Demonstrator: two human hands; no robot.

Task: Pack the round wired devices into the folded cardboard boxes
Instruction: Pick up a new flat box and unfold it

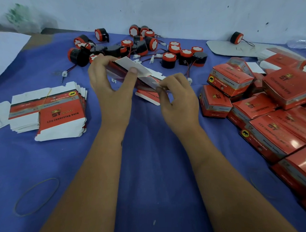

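Both hands hold one flat red-and-white cardboard box blank (138, 71) above the blue cloth. My left hand (110, 88) grips its far left end between thumb and fingers. My right hand (177, 95) pinches a white flap at its near right end. Several round red-and-black wired devices (169, 60) lie in a loose heap beyond the hands, with white plugs on thin wires. Another flat blank (148, 96) lies on the cloth under the held one.
A stack of flat box blanks (48, 111) sits at the left. Several closed red boxes (264, 111) are piled at the right. One device (236, 37) rests on a white sheet at the back right. A rubber band (36, 196) lies near left. A wall rises behind.
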